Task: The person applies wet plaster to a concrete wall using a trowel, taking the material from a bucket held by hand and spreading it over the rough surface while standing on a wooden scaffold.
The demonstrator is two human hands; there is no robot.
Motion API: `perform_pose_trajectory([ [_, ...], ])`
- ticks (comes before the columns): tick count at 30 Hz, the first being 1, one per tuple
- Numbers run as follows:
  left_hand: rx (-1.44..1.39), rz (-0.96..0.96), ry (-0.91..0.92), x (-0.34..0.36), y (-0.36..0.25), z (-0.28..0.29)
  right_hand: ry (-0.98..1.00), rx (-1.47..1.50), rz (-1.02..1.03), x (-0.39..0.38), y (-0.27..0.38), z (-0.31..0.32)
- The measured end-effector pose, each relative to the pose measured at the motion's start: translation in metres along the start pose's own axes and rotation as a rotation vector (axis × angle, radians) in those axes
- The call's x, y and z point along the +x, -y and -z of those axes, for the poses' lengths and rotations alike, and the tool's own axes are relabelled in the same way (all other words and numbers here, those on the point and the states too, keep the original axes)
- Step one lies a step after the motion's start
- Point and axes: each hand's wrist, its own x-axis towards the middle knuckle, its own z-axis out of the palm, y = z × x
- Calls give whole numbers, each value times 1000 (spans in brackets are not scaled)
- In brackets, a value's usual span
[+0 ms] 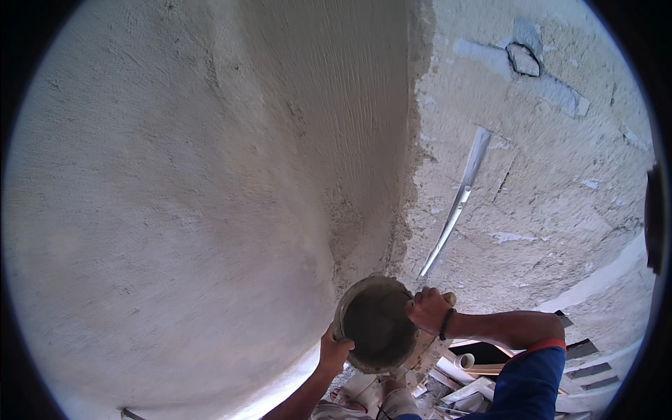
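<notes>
A round pan [367, 365] with wet grey mortar [378, 318] in it is held up close to the wall at the lower middle. My left hand [334, 350] grips its left rim, with the thumb over the edge. At the pan's right side my right hand [428, 311] is closed round a tool's handle [449, 299], whose pale rounded end sticks out past the fist. It looks like a trowel, but its blade is hidden by the hand and the pan. Above the pan runs a darker strip of damp mortar [350, 91] on the wall.
Rough plastered wall [161, 175] fills the left side. On the right wall a light pipe [455, 217] lies in a channel, below a patched hole [523, 60]. Down by my feet are pipe offcuts [464, 361] and scattered boards [476, 392]. A dark object [654, 218] juts in at far right.
</notes>
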Motion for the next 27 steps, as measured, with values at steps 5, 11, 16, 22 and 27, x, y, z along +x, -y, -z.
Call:
perform_pose_trajectory([
  [5,42,-74,79,-9,-34,-19,352,365,45,-14,-8,-8],
  [11,-13,-49,39,-18,-72,-15,142,551,-48,-28,-20,12],
  [16,-92,-62,57,-33,-106,-20,65,604,-126,-31,-54,56],
  [22,-200,-87,47,-37,-127,-20,109,539,-100,-21,-93,132],
  [27,-193,-106,7,-40,-133,-12,59,603,12,-5,-128,218],
])
